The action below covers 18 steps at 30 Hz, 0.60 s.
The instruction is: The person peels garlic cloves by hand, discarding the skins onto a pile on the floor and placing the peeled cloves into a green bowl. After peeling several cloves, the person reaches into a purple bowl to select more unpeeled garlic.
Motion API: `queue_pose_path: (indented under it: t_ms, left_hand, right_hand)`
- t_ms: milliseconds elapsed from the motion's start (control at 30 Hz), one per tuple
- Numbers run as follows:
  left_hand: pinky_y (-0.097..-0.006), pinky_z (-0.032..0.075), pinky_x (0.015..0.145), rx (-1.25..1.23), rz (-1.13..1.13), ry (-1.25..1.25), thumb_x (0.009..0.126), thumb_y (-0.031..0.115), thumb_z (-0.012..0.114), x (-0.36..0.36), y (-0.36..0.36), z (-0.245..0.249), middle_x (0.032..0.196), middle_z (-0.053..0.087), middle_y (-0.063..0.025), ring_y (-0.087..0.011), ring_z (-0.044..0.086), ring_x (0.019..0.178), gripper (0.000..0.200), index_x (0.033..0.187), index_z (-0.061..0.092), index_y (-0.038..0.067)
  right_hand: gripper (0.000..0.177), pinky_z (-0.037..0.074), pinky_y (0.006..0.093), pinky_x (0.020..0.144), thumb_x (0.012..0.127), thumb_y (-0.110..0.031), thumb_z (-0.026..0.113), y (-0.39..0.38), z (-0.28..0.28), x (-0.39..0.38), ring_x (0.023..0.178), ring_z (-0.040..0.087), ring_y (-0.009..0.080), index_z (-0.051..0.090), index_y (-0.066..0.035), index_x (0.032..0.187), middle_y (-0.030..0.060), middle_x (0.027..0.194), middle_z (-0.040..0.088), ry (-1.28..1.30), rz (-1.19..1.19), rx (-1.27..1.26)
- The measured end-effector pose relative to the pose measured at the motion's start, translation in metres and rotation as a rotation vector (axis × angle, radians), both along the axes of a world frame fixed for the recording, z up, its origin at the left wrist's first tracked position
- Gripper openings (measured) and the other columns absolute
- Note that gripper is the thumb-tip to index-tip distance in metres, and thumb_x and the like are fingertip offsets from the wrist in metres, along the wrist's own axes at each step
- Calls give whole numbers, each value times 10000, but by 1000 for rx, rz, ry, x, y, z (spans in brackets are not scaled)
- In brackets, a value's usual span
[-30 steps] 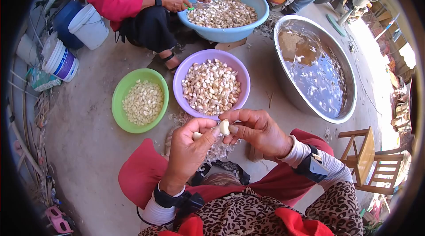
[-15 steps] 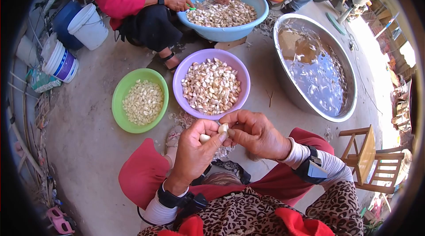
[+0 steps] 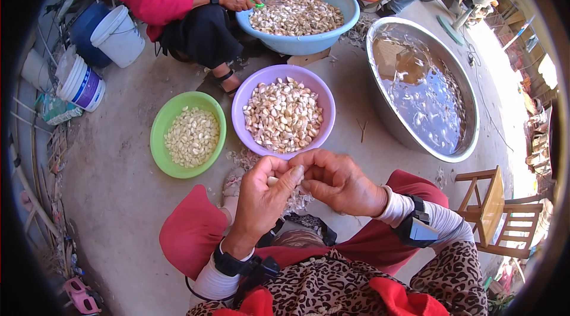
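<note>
Garlic clove (image 3: 272,180) mostly hid, long axis/dir. unclear; L fingers (image 3: 270,165) grasp it; R fingers (image 3: 323,163) bent, hold unclear

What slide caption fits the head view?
Left hand, holding a pale garlic clove, meets the right hand near a purple basin and a green basin of cloves.

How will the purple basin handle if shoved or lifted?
Probably slides before it tips: the purple basin looks wide and low on the floor. Likely heavy-ish for a basin, given the broad pile of garlic cloves in it. Tilted, it may spill some, since the cloves look loose and the top is open.
</note>
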<state>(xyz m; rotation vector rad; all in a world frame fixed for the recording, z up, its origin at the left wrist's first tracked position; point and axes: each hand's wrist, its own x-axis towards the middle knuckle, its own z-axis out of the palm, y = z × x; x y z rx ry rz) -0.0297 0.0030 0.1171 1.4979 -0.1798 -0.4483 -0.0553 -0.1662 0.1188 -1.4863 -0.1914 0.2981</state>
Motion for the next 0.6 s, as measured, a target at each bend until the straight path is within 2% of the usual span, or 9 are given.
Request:
queue_pose_path:
  t_ms: [100,200,300,433,500,600]
  left_hand:
    - [-197,410,502,24,26,-51,896,196,607,0,-2,-6,709,592,-10,-33,511,599,202,890,554,1]
    - [-196,396,490,22,60,-62,898,209,604,-2,-5,-14,697,581,-6,-23,491,583,213,863,548,6]
    - [-191,393,496,-10,87,24,907,198,583,-2,-4,-11,684,570,1,-24,477,576,200,851,545,10]
    - [-174,378,488,-111,153,68,921,174,541,-2,-4,-7,686,560,5,-20,467,566,167,864,540,17]
    - [-144,359,471,-121,159,52,935,166,512,-2,-5,-7,700,561,10,-7,461,552,147,883,535,30]
    - [-149,358,473,-186,200,69,935,151,509,-3,-10,-10,713,565,10,-4,459,556,126,893,530,35]
  right_hand:
    - [292,423,226,565,818,49,563,2,-5,-1,672,508,58,513,-11,1100,5,779,531,-129,-34,-154]
    - [298,427,235,551,802,36,574,3,2,-3,660,527,68,521,2,1093,24,787,551,-134,-67,-191]
    - [247,441,236,557,841,2,564,6,4,-5,666,550,77,521,15,1085,37,784,573,-119,-113,-144]
    - [149,458,240,533,895,-63,544,8,9,-8,618,559,80,548,33,1009,49,730,578,29,-90,-149]
    - [140,460,242,513,912,-89,537,6,16,-6,585,550,77,563,38,966,45,690,568,77,-40,-218]
    - [136,452,241,484,911,-89,535,8,15,-6,543,538,72,573,41,915,35,669,560,80,-96,-188]
